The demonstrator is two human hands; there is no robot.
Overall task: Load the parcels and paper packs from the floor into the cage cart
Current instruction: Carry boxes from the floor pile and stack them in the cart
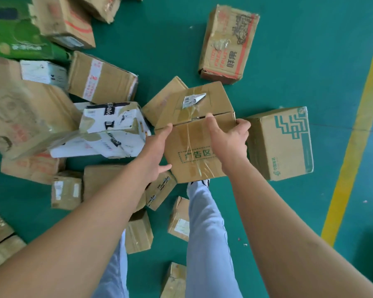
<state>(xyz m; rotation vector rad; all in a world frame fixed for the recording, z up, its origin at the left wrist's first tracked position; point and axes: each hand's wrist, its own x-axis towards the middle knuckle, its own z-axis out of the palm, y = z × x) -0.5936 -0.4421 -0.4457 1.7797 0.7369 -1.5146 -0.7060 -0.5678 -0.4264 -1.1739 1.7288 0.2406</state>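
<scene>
As parcels crowd the floor (pixel 164 50), both hands clasp a box (pixel 192 136): left hand (pixel 157 151) fingers spread, right hand (pixel 228 138) curled over. Next, likely: carry to the unseen cart.

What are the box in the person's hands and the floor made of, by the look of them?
The held box looks like plain brown corrugated cardboard, matte, with glossy clear tape wrinkled over its seam. The floor seems a smooth painted or coated surface, green with a yellow line.
</scene>
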